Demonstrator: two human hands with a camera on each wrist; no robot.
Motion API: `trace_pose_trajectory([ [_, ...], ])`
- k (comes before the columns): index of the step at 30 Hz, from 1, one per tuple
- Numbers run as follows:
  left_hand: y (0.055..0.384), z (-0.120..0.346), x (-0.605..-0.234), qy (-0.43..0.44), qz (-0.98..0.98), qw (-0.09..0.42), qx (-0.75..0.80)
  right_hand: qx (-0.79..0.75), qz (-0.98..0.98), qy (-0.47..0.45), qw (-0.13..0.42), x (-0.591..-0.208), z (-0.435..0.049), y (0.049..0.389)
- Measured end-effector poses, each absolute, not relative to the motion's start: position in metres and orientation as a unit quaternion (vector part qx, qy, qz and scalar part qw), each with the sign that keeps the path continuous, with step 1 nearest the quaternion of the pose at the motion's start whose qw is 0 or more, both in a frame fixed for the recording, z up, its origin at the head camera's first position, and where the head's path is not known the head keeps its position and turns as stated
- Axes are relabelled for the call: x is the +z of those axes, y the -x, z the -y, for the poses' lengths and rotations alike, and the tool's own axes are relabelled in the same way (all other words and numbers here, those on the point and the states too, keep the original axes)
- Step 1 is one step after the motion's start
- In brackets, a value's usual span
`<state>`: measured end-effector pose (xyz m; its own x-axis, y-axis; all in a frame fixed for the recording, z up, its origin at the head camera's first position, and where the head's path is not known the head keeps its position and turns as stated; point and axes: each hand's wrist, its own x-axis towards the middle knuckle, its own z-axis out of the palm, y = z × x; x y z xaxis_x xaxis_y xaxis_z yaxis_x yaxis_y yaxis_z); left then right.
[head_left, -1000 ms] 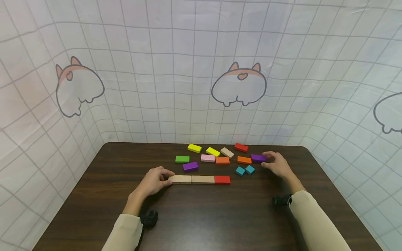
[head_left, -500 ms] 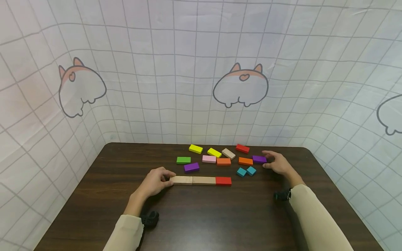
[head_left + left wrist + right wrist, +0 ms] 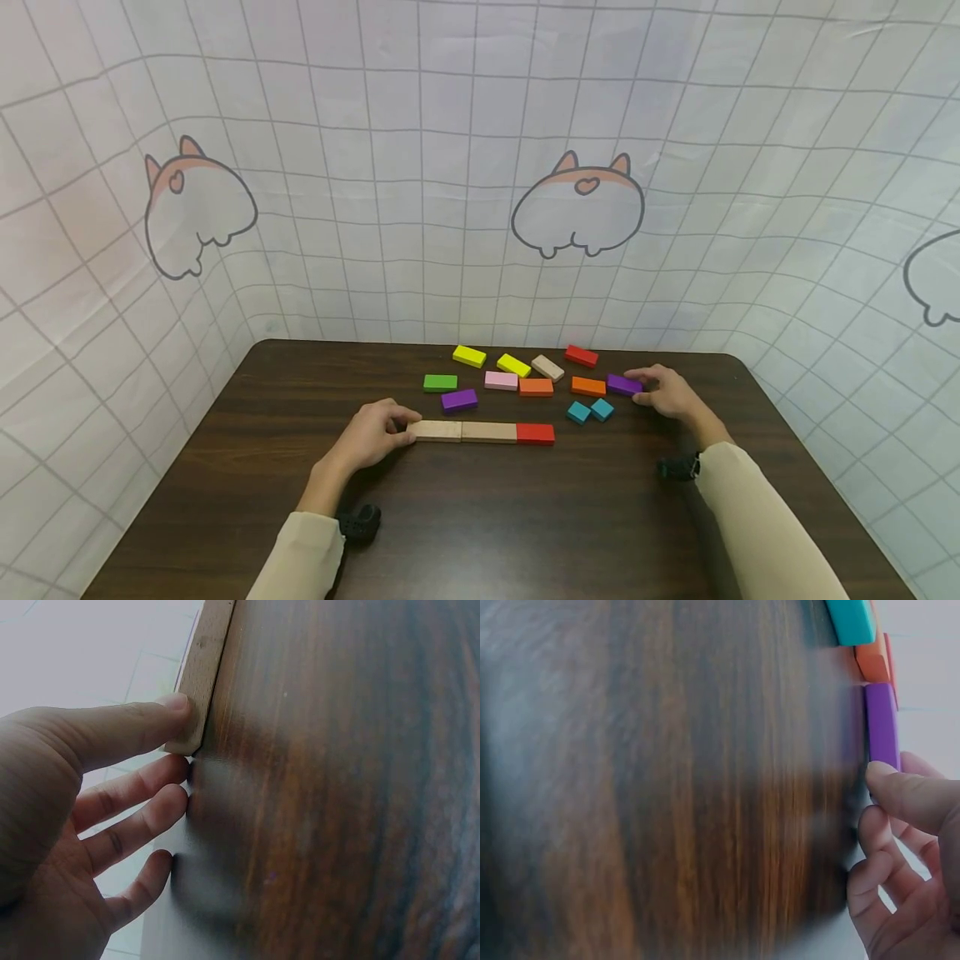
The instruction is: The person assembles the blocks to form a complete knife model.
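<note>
My left hand (image 3: pixel 377 433) pinches the left end of a plain wooden block (image 3: pixel 438 431), thumb on its near side in the left wrist view. That block begins a straight row with a second plain block (image 3: pixel 489 432) and a red block (image 3: pixel 536 434) at the right end. Over on the right, my right hand (image 3: pixel 667 394) has thumb and forefinger around the right end of a purple block (image 3: pixel 624 385). In the right wrist view the thumb lies against that purple block (image 3: pixel 883 724), while the other fingers curl below it.
Behind the row lie a second purple block (image 3: pixel 459 401), a green one (image 3: pixel 440 383), a pink one (image 3: pixel 501 381), orange blocks (image 3: pixel 588 387), yellow blocks (image 3: pixel 469 357), a plain block (image 3: pixel 547 367) and a red one (image 3: pixel 582 356). Two small teal blocks (image 3: pixel 578 412) sit nearer. A patterned cloth (image 3: pixel 420 208) hangs behind.
My right thumb and forefinger have closed onto the purple block, which has turned slightly and shifted a little away from the orange one. My left hand stays at the row's end.
</note>
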<state>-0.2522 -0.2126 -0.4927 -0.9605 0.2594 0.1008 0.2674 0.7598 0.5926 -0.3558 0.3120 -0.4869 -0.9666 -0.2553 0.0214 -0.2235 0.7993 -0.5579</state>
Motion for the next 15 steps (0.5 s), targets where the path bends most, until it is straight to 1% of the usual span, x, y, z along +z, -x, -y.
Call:
trace_pose_trajectory([
  [9, 0.253, 0.212, -0.493, 0.138, 0.939, 0.007, -0.316, -0.302, -0.942, 0.147, 0.017, -0.479, -0.323, 0.343],
  [15, 0.253, 0.213, -0.493, 0.140, 0.939, 0.008, -0.313, -0.322, -0.934, 0.152, 0.035, -0.467, -0.324, 0.327],
])
